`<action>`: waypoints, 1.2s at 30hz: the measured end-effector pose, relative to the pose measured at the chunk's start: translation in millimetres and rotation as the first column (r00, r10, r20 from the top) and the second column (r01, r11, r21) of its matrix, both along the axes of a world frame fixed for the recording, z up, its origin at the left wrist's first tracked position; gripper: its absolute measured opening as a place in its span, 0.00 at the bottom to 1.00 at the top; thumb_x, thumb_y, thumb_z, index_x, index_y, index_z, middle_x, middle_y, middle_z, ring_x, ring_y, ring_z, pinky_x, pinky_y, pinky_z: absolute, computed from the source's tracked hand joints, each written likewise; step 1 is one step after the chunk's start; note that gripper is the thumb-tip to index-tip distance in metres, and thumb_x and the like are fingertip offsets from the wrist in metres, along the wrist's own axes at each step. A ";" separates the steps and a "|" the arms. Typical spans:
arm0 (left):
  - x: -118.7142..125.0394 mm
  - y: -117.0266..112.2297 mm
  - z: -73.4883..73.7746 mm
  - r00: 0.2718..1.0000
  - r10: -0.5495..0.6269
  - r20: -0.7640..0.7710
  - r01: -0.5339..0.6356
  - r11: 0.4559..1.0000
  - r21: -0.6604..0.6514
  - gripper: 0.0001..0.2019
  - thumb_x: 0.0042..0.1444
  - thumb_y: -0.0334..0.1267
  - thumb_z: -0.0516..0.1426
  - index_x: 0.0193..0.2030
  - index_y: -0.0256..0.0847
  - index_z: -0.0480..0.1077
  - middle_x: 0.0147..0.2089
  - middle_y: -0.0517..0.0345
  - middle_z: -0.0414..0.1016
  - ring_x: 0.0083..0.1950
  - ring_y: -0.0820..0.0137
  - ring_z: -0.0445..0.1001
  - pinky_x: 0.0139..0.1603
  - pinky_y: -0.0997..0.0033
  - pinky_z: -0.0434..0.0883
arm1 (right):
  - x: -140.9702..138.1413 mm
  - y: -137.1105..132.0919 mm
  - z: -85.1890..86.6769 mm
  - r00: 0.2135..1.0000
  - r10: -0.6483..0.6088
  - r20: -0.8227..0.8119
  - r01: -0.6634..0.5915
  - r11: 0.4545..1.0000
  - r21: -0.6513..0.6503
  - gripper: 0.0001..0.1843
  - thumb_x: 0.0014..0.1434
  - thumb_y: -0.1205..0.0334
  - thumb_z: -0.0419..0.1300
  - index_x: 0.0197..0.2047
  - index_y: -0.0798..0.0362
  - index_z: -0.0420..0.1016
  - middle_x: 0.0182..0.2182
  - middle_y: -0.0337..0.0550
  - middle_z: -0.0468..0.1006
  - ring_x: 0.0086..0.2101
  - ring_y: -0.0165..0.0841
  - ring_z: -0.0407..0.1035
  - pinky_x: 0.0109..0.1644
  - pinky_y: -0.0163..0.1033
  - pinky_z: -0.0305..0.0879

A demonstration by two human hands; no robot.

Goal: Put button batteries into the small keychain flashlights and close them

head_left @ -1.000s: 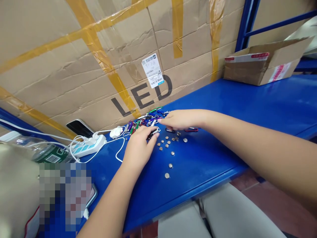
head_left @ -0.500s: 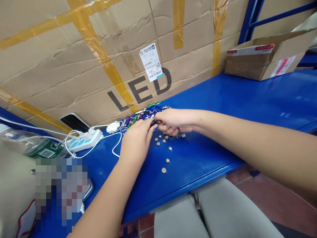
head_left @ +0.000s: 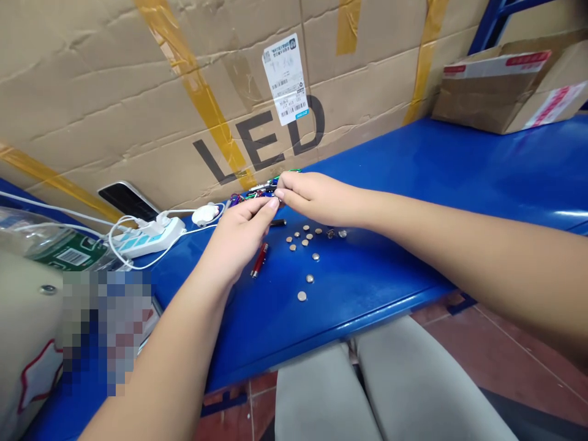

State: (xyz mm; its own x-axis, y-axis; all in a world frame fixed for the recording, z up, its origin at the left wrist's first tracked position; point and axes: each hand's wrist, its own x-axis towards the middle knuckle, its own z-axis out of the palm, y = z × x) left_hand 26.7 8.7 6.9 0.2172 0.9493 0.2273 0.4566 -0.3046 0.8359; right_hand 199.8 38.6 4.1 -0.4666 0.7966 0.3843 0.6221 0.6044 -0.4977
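Observation:
My left hand (head_left: 241,237) and my right hand (head_left: 312,197) meet fingertip to fingertip over the blue table. Both are closed in a pinch; whatever sits between the fingertips is too small and hidden to make out. Just below the left fingers shows the end of a black tube (head_left: 278,223), partly covered by the hand. A slim red metal tube (head_left: 260,260), like a mini torch, lies beside the left hand. Below my right hand are scattered several round silvery button cells (head_left: 305,243). Behind the fingers, a pile of small coloured metal tubes (head_left: 257,195) is half hidden.
A large taped cardboard box (head_left: 220,79) marked LED stands along the back. On the left are a white power strip (head_left: 158,237) with cables, a phone (head_left: 128,199) and a plastic bottle (head_left: 55,245). An open carton (head_left: 487,98) stands at the right. Another person's sleeve (head_left: 32,318) is at lower left.
The black tube that was between my hands now shows below the left fingers. My hands have shifted and pinch at their fingertips. The red tube has come into sight; the camera view has tilted down.

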 end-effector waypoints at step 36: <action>-20.1 -2.7 23.7 0.563 -0.324 -0.760 0.228 0.945 -0.234 0.16 0.57 0.47 0.54 0.49 0.48 0.76 0.42 0.63 0.81 0.35 0.70 0.77 0.38 0.73 0.71 | 23.7 -9.6 19.2 0.833 0.284 0.475 -0.111 0.926 -0.360 0.10 0.55 0.56 0.63 0.29 0.54 0.74 0.22 0.36 0.71 0.23 0.26 0.61 0.30 0.36 0.52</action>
